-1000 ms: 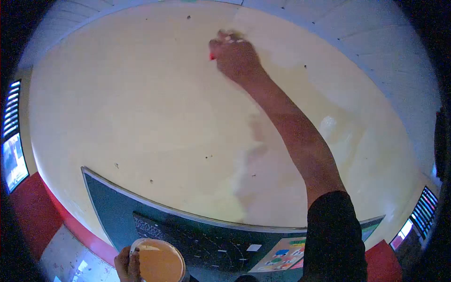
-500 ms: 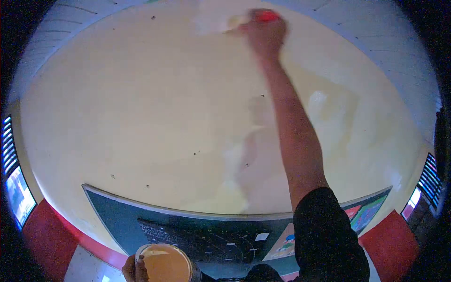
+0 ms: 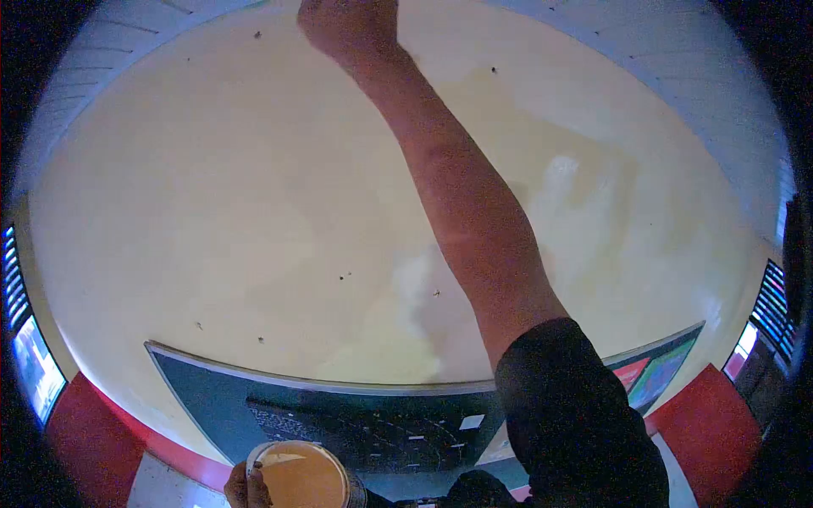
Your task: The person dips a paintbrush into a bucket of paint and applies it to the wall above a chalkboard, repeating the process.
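At the bottom, my left hand [image 3: 246, 486] grips the rim of an open bucket [image 3: 302, 476] with peach-coloured paint in it, fingers hooked over its left edge. My right arm in a black sleeve stretches up across the cream wall [image 3: 212, 186]. At the top edge of the view is my right hand [image 3: 349, 24], its fingers cut off by the frame, so whatever it holds is hidden. Darker, wet-looking patches [image 3: 584, 182] show on the wall right of the forearm.
Below the wall runs a dark board [image 3: 207, 391] with a pale frame and papers on it. Louvred windows [image 3: 35, 360] stand at the far left and right, above red lower walls [image 3: 97, 432]. A pale ceiling [image 3: 677, 76] curves overhead.
My right hand has swept left and up, from upper centre-right to the top edge, and the red item seen in it is now out of view. My left hand and the bucket have hardly moved.
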Available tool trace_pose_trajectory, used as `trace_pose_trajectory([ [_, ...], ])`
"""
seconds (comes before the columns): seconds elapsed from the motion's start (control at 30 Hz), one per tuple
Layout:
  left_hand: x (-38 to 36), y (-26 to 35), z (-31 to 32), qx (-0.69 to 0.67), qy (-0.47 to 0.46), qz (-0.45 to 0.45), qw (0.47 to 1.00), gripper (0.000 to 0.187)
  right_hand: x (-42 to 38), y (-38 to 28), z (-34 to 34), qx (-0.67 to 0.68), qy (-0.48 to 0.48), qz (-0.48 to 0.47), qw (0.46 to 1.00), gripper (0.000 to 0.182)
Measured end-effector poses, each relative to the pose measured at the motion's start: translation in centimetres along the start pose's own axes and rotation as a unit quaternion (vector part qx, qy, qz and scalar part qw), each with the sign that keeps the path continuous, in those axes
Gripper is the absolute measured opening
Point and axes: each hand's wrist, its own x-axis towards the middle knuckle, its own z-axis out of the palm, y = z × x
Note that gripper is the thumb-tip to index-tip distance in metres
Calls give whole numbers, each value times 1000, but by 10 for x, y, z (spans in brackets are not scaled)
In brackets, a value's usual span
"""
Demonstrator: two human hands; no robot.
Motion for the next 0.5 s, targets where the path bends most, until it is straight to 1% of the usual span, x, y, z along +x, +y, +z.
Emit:
trace_pose_trajectory([
  [0.07, -3, -1, -4, 1, 5, 0, 1000, 22, 2, 7, -22, 115, -36, 116, 986, 9],
  [0.1, -4, 0, -7, 3, 6, -3, 1000, 23, -1, 39, -16, 51, 53, 88, 993, 12],
  [0.13, -6, 0, -11, 4, 7, -6, 1000, 23, -15, 61, -35, -63, 68, 56, 994, 16],
  [0.17, -6, 0, -14, -2, 12, -3, 1000, 23, -29, 83, -56, -179, 91, 29, 979, 21],
  [0.2, -6, 0, -17, -9, 21, 0, 1000, 24, -35, 145, -63, -120, 104, 68, 985, 20],
  [0.23, -7, -2, -19, -17, 32, 4, 999, 24, -45, 110, -107, -232, 139, 90, 959, 18],
  [0.27, -6, -12, -24, -15, 30, 14, 999, 26, -49, 114, -127, -236, 133, 105, 957, 17],
  [0.3, -7, -9, -24, -14, 27, 9, 1000, 26, -51, 119, -138, -245, 125, 124, 954, 16],
  [0.4, -4, 3, -19, 1, 6, -16, 1000, 26, -55, 82, -92, -295, 96, 31, 950, 15],
  [0.43, -2, 2, -18, 7, -3, -30, 1000, 26, -62, 65, -67, -260, 58, -18, 964, 15],
  [0.47, -2, -1, -16, 12, -12, -45, 999, 26, -68, 66, -33, -320, 11, -129, 938, 13],
  [0.5, -2, -3, -14, 6, -14, -45, 999, 26, -68, 50, -14, -238, -31, -167, 956, 12],
])
